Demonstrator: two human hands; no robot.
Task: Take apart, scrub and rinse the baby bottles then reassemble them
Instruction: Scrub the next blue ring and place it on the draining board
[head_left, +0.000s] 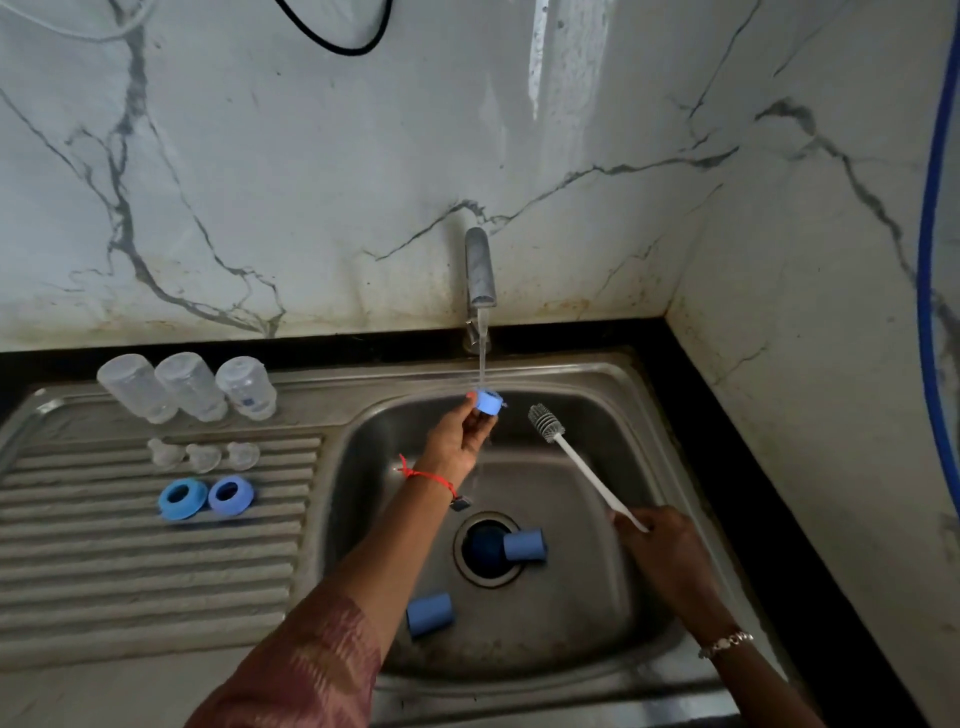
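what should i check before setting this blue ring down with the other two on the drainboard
1. Ring under the stream: ok, the blue ring in the left hand sits under the running water.
2. Ring fully rinsed: cannot tell.
3. Free spot on the drainboard: ok, bare ridges beside the two rinsed rings.
4. Brush clear of the ring: ok, the brush in the right hand is held off to the side.
5. Parts left to wash: not ok, two blue caps lie in the sink basin.
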